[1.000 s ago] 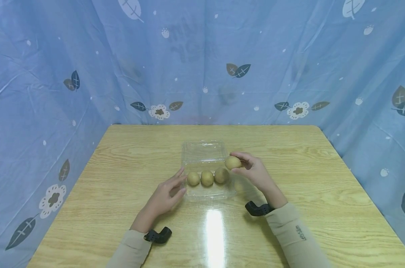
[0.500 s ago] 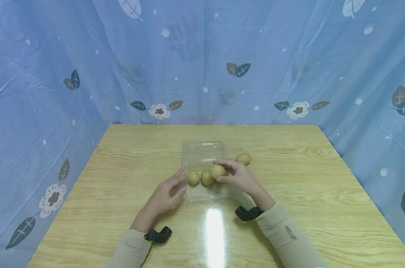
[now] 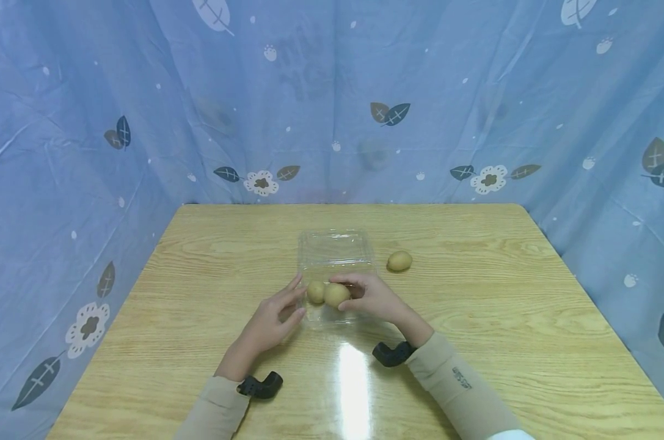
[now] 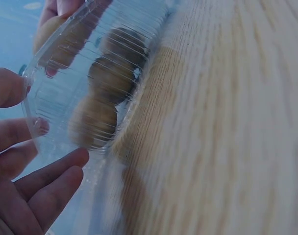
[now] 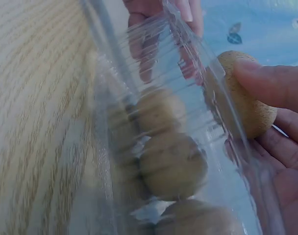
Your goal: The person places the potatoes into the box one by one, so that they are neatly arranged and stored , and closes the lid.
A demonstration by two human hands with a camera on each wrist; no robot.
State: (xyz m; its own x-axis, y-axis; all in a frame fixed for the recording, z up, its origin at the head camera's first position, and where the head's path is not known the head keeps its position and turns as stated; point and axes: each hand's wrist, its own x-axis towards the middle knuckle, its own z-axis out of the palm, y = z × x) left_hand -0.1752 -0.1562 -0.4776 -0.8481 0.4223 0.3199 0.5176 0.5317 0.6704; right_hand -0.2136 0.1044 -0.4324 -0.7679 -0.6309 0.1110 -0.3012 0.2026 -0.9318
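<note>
Gripping one tan, speckled potato (image 3: 337, 296) (kind not certain): right hand (image 3: 377, 299), thumb and fingers clamped on it, raised over the box; whether it touches the rim cannot be told. Left hand (image 3: 271, 318): fingers apart, tips at the box's left side, some visible only through plastic. Clear box (image 3: 322, 316): on the table (image 3: 227, 244), lid (image 3: 334, 247) folded back, edges faint against wood grain. Boxed potatoes (image 5: 172, 166): three, in a row, blurred behind ridged plastic in both wrist views; from the head, only the leftmost shows plainly, the rest covered by right hand and held potato. Loose potato (image 3: 400, 261): on the table, right of the box. Beige sleeves (image 3: 213, 409): two, cut off below.
</note>
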